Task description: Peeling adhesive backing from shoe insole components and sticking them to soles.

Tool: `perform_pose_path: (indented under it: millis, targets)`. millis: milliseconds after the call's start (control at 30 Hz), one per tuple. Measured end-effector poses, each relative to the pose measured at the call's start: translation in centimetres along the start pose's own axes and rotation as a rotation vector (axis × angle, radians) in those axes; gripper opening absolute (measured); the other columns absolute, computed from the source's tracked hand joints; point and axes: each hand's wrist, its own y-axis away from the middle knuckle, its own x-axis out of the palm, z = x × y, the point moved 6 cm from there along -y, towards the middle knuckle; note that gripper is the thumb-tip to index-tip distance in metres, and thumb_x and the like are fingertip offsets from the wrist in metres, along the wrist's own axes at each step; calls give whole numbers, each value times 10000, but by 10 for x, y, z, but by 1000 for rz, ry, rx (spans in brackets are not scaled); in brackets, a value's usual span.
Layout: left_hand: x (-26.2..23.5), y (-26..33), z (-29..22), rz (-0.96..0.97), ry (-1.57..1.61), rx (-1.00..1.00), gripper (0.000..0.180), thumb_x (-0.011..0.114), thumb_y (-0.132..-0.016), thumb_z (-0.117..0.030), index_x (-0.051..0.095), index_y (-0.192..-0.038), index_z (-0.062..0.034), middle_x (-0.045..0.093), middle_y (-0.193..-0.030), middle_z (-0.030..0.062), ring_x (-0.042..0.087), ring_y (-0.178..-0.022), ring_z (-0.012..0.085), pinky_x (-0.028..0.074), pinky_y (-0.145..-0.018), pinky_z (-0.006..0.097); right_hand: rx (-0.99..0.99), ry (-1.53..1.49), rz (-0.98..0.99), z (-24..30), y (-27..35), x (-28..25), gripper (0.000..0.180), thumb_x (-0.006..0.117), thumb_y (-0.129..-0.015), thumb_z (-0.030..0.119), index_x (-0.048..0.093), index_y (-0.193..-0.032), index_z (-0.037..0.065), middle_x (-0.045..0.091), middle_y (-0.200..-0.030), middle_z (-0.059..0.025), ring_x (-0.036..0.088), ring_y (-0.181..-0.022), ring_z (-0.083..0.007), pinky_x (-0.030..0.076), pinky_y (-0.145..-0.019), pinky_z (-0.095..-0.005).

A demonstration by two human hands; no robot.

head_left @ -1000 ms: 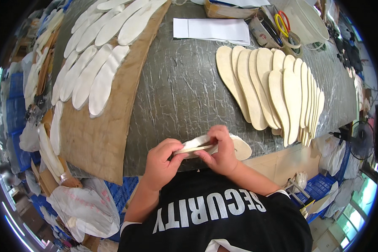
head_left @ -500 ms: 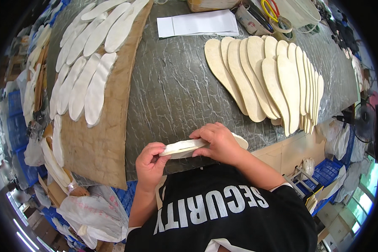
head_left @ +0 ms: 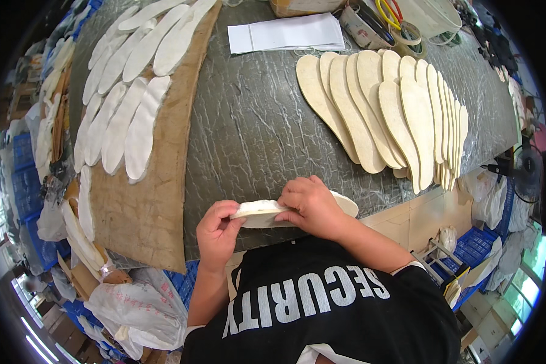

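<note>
Near the table's front edge I hold a cream insole (head_left: 264, 219) with a white layer (head_left: 258, 206) along its upper side. My left hand (head_left: 217, 229) pinches its left end between thumb and fingers. My right hand (head_left: 312, 206) grips it around the middle, thumb below and fingers over the top. The insole's rounded right end (head_left: 344, 204) sticks out past my right hand. It is tilted so its underside and edge show; part of its face is hidden by my right hand.
A fanned pile of cream insoles (head_left: 400, 121) lies at the right of the dark table (head_left: 249, 127). White insole pieces (head_left: 145, 127) cover much of a brown board (head_left: 158, 206) at left. White paper sheets (head_left: 285, 33) and a container of tools (head_left: 370, 30) stand at the back.
The insole has rolled slightly, so more of its underside shows now. My right hand has shifted a little to the right along it; my left hand keeps hold of the end.
</note>
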Motion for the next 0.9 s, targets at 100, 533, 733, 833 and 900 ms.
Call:
perform_pose_path:
  millis: [100,533,733,833,900]
  targets:
    - [1,-3,-3,-64,74,-83,248,677,-862,-50,571,-1076,19,582,-1080,94,572,-923,148,486,-764,256,-77,-32,-74,-4,-5,-6,236,722,-789,242,652,-932,69,631,-821,-32,604,-794,-199,427,-730,-358]
    - [38,-19,-97,53,-691,503,379,821,-616,-93,579,-907,-86,563,-1206,127,481,-1170,371,408,-961,451,782,-1686,548,-29,8,55,309,495,-983,283,611,-1061,7,643,-721,-64,603,-499,-131,502,-410,-248]
    - [40,-14,-107,55,-792,560,242,796,-658,-117,635,-838,-102,619,-1010,51,503,-953,286,412,-813,393,801,-1725,578,-22,18,64,299,462,-998,254,603,-1059,-3,644,-732,-67,609,-516,-131,518,-434,-257]
    - [48,-14,-115,102,-826,616,165,761,-683,-113,665,-817,-122,618,-893,-4,479,-836,238,379,-779,382,813,-1718,570,-11,22,59,299,450,-1004,244,599,-1061,-9,650,-766,-68,625,-564,-129,535,-479,-258]
    - [54,-14,-117,124,-968,623,133,742,-678,-109,673,-790,-132,616,-846,-37,491,-815,217,360,-816,391,815,-1720,555,-10,26,60,299,444,-1006,239,598,-1062,-12,653,-784,-69,633,-593,-127,542,-504,-257]
